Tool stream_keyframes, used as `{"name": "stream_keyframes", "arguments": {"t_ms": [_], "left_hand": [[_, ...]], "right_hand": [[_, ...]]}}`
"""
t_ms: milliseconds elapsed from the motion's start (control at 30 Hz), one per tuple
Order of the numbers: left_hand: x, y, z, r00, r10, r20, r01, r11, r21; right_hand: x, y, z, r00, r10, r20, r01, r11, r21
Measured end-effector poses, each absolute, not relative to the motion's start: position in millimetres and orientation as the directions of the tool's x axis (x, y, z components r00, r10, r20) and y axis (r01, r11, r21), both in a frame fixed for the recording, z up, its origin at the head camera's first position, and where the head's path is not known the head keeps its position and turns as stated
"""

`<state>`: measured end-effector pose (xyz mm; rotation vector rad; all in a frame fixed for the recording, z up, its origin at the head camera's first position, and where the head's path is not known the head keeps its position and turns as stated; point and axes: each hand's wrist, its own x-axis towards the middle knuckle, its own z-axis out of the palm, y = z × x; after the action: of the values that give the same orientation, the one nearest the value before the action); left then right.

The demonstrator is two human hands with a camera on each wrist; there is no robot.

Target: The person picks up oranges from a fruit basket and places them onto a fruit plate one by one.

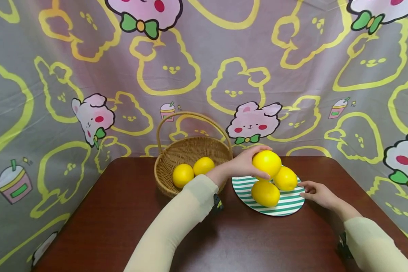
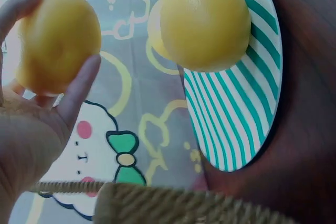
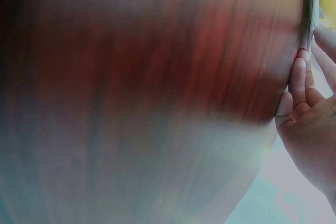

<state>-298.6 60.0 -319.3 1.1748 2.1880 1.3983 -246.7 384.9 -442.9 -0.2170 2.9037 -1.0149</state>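
Note:
My left hand (image 1: 243, 165) grips a yellow lemon (image 1: 267, 164), fingers and thumb around its sides, above the green-and-white striped plate (image 1: 285, 206). The left wrist view shows this held lemon (image 2: 60, 43) apart from the plate. Two more lemons lie on the plate, a front one (image 1: 265, 193) and one to the right (image 1: 286, 178). At the plate's right edge, my right hand (image 1: 321, 194) pinches the rim between thumb and fingers. The right wrist view catches those fingers (image 3: 298, 80) at the plate's edge, partly cut off by the frame.
Left of the plate stands a wicker basket (image 1: 197, 145) with a tall arched handle. Two lemons show inside it, one at the left (image 1: 183, 175) and one at the right (image 1: 204, 166); my left forearm hides part of its front. A patterned cloth (image 1: 204, 49) hangs behind the dark wooden table (image 1: 251, 241).

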Motion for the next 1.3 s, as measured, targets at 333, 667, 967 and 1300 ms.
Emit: {"name": "stream_keyframes", "arguments": {"t_ms": [333,667,967,1300], "left_hand": [[-307.0,96.3,-341.1,-0.799,0.589,0.122,0.354,0.297,0.887],[-313.8,112.4,-364.3,-0.946,0.323,0.032,0.154,0.361,0.920],[-321.7,114.6,-380.5,-0.962,0.272,0.030,0.138,0.388,0.911],[-325.0,113.8,-401.7,-0.957,0.290,-0.001,0.106,0.354,0.929]], "right_hand": [[-246.2,385.0,-442.9,-0.986,-0.166,0.019,-0.143,0.775,-0.615],[-247.9,385.9,-445.8,-0.987,-0.163,0.013,-0.137,0.779,-0.612],[-248.3,383.4,-443.0,-0.988,-0.155,0.008,-0.126,0.774,-0.621],[-248.9,383.8,-444.7,-0.990,-0.141,-0.001,-0.111,0.782,-0.614]]}}
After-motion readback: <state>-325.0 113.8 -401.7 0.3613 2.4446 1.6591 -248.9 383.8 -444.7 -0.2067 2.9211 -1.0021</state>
